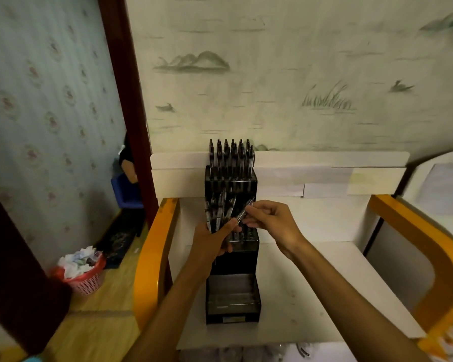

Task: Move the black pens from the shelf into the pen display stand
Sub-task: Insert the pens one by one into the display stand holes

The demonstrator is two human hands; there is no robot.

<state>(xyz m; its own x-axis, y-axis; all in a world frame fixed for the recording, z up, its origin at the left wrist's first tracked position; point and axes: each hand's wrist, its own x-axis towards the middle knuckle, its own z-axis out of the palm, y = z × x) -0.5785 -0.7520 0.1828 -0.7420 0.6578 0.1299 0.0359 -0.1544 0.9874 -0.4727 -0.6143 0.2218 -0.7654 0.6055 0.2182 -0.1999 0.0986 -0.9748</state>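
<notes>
Black tiered plastic pen stand: left hand grips black pen bunch, right hand pinches one pen; bunch cd slip w/ loose grip.

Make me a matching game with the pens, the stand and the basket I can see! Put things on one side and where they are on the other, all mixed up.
Things:
1. bundle of pens
2. single pen
3. pen display stand
4. red basket

Places:
A. on the floor, far left
B. pinched in the right hand
C. standing on the white shelf
D. held in the left hand

Pairs: 1-D, 2-B, 3-C, 4-A
</notes>
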